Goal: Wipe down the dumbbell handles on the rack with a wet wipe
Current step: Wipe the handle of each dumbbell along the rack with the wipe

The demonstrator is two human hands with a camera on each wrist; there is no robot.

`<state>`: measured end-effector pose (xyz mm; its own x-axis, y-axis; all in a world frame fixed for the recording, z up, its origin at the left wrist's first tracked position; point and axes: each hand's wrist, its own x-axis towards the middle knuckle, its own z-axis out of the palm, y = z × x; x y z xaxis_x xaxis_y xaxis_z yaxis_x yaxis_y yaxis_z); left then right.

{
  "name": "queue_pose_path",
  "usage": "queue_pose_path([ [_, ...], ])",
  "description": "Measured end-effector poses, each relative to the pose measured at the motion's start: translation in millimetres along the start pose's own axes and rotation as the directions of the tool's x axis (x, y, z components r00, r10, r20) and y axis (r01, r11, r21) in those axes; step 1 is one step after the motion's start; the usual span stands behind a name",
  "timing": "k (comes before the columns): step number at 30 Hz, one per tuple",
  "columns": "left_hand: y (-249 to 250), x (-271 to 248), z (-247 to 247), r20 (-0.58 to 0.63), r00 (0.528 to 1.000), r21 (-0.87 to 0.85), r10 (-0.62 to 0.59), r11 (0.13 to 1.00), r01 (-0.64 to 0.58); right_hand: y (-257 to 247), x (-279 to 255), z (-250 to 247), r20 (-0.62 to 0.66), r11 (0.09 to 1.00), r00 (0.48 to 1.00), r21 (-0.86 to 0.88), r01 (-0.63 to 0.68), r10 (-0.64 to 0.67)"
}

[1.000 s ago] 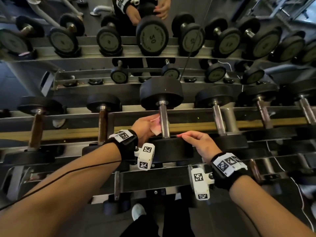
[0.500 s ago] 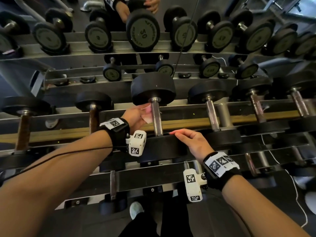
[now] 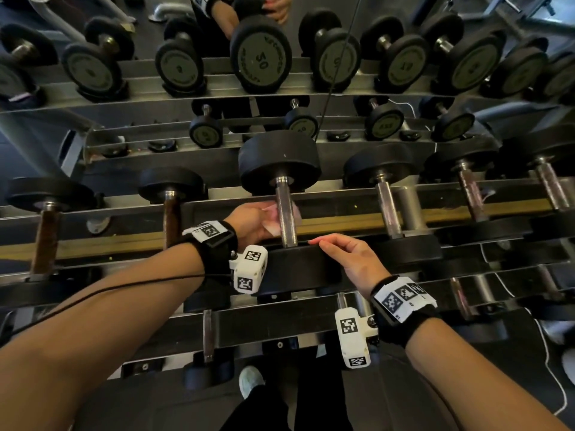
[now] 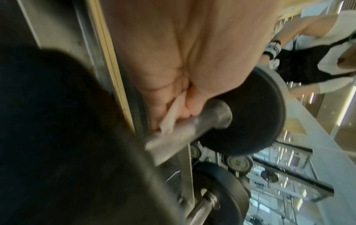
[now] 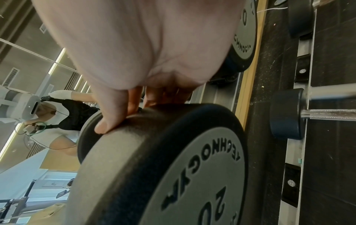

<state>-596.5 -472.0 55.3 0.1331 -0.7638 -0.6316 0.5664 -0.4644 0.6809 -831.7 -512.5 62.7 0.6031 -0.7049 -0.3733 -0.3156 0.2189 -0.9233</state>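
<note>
From the head view, the left hand (image 3: 249, 222) has the wet wipe (image 3: 273, 223) wrapped round the handle (image 3: 286, 219) of the middle dumbbell on the rack (image 3: 342, 225), fingers curled so the wipe hugs the bar; the right hand (image 3: 351, 259) rests on the near weight (image 3: 298, 269), probably to stop it rolling.

Left wrist view: wipe (image 4: 171, 118) pinched against the handle (image 4: 185, 134); blurry though.

Right wrist view: relaxed fingers (image 5: 109, 112) lie on the weight's (image 5: 163, 152) edge, gripping nothing.
</note>
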Motion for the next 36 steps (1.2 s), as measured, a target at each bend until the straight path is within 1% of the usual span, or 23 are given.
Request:
queue_pose_path([
  [2,-2.6,-1.2,0.4,0.034,0.999,0.038,-0.012,0.999,0.011,1.9,0.5,-0.6,0.002,1.0,1.0,0.008,0.002,-0.002],
  [4,-5.0,-5.8,-3.6,0.048,0.999,0.04,-0.019,0.999,0.017,2.4,1.2,-1.1,0.001,1.0,1.0,0.009,0.005,-0.005],
  [9,-13.5,-15.3,-24.2,0.035,0.999,0.033,-0.027,0.999,0.026,2.6,1.2,-0.4,0.004,1.0,1.0,0.011,-0.002,0.001],
  [12,-7.3,-13.8,-35.5,0.027,1.0,0.051,-0.014,0.999,0.012,2.0,1.6,-1.1,-0.004,1.0,1.0,0.012,-0.003,0.003],
  [15,-7.8,-5.6,-24.9,-0.022,1.0,0.161,0.009,0.987,-0.006,1.8,1.5,-1.0,-0.004,1.0,1.0,0.012,-0.003,0.003],
  [16,-10.4,-2.3,-18.9,-0.025,1.0,0.19,-0.002,0.982,0.006,1.4,1.2,-0.8,-0.003,1.0,1.0,0.013,-0.005,0.005],
  [19,-19.4,1.2,-5.8,0.01,0.999,0.217,-0.044,0.975,0.041,1.0,0.9,-1.1,-0.002,1.0,1.0,-0.008,-0.002,0.002],
  [22,-19.1,-8.4,-7.5,-0.02,0.998,0.176,-0.056,0.983,0.059,1.1,1.4,-2.1,0.002,1.0,1.0,-0.012,0.001,-0.001],
  [26,-14.7,-21.8,-23.6,0.044,0.997,0.121,-0.062,0.991,0.056,3.1,1.5,-1.5,-0.005,1.0,1.0,-0.004,0.015,-0.015],
  [28,-8.7,-26.5,-32.0,0.058,0.998,0.071,-0.036,0.997,0.032,3.7,1.4,-1.4,-0.003,1.0,1.0,-0.004,0.015,-0.015],
  [30,-2.0,-26.9,-37.7,0.026,1.0,0.034,-0.001,0.999,0.0,3.1,1.5,-1.5,0.0,1.0,1.0,0.005,0.007,-0.007],
  [33,0.6,-20.8,-36.8,-0.064,0.997,0.016,0.036,0.999,-0.035,2.0,1.4,-0.5,-0.007,1.0,1.0,0.016,0.008,-0.008],
  [34,-0.4,-18.4,-32.8,-0.078,0.996,0.022,0.035,0.999,-0.033,1.6,1.5,-0.2,-0.01,1.0,1.0,0.019,0.009,-0.009],
  [36,-4.3,-14.1,-20.3,-0.058,0.998,0.052,0.01,0.999,-0.007,2.1,1.7,0.3,-0.011,1.0,1.0,0.02,0.006,-0.005],
])
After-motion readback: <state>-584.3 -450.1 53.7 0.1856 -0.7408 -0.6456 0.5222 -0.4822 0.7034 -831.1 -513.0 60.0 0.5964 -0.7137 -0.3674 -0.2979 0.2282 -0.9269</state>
